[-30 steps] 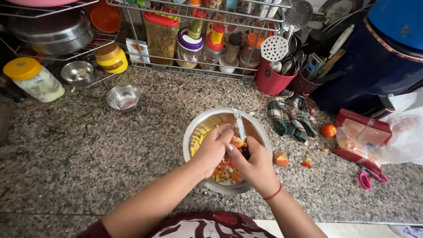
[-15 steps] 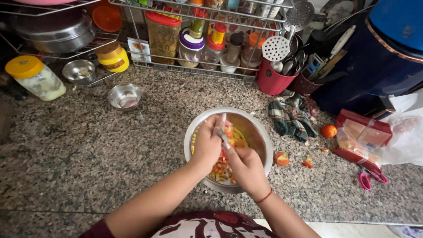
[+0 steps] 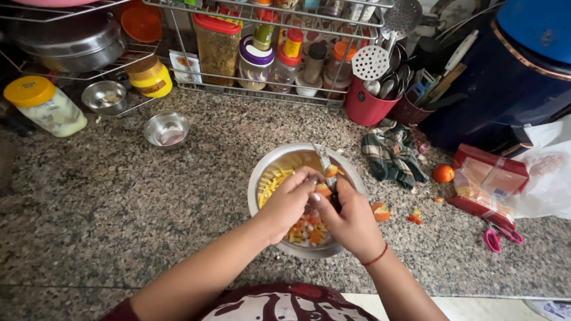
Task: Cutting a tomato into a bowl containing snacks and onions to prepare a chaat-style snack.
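Over the steel bowl [image 3: 270, 172] on the granite counter [image 3: 119, 202]: left hand [image 3: 285, 205] pinches an orange piece [image 3: 323, 190], right hand [image 3: 351, 217] is wrapped around a knife [image 3: 324, 159], blade up. Piece looks small, soft, wet, likely slippery; best held at its ends, clear of the edge. Versus half a second ago: knife sits further right, hands a touch lower. Scraps [image 3: 380, 211] lie beside the bowl.

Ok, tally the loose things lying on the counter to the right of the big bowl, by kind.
Checked cloth: 1
Whole small orange fruit: 1
Cut orange pieces: 2
Red box: 1
Pink-handled scissors: 1
Clear plastic bag: 1
Total: 7
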